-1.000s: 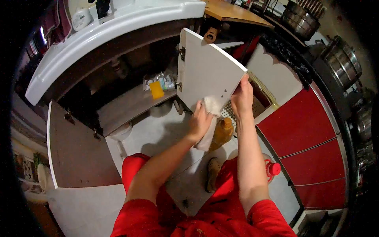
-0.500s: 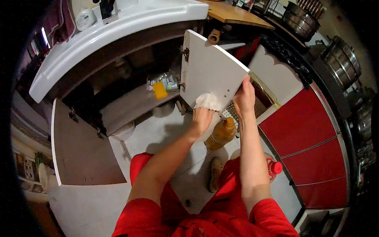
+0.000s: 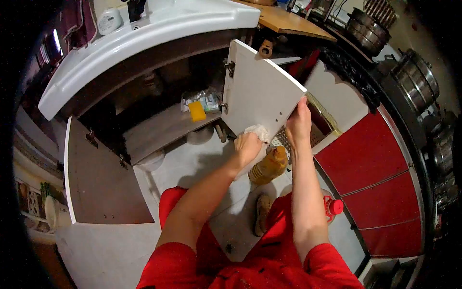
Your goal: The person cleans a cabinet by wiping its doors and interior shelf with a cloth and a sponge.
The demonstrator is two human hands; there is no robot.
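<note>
Pressing a pale cloth (image 3: pixel 258 131) to the open door (image 3: pixel 262 86), left hand (image 3: pixel 248 147) closed on it, bunched part past the knuckles, right hand (image 3: pixel 299 123) clasping the door's right edge

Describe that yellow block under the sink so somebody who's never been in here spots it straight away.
Find the big white sink, then look beneath it for the grey-brown shelf. Toward that shelf's right end, near the front edge, is the yellow block. It's plain, bright yellow and roughly rectangular, unlike the shiny, see-through plastic packaging beside it.
</note>
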